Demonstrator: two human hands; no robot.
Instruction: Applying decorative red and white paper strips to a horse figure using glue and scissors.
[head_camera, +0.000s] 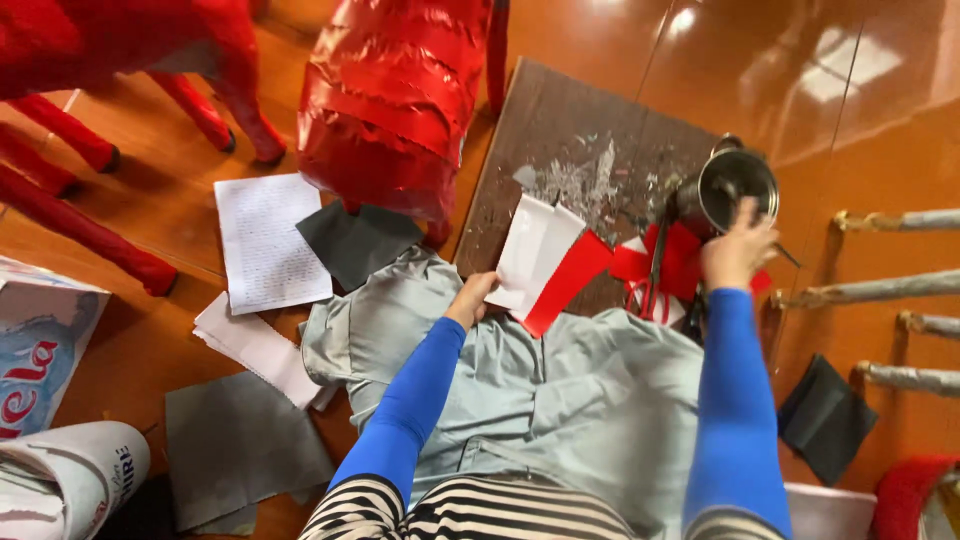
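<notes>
Bare board (560, 130) lies open between red paper figure (395, 100) and metal pot (735, 185).

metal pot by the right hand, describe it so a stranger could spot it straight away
Find the dark wooden board on the orange floor. At its right edge, touched by the right hand, stands the metal pot: the only shiny round container, beside red paper scraps.

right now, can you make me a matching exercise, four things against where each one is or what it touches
Things:
1. left hand
2. right hand
3. grey cloth
4. handwritten sheet

Places:
a. at the metal pot, on the brush handle
b. on the floor left of the red paper figure
c. holding the red and white paper
d. spread over the lap

Pairs: 1-c, 2-a, 3-d, 4-b
</notes>
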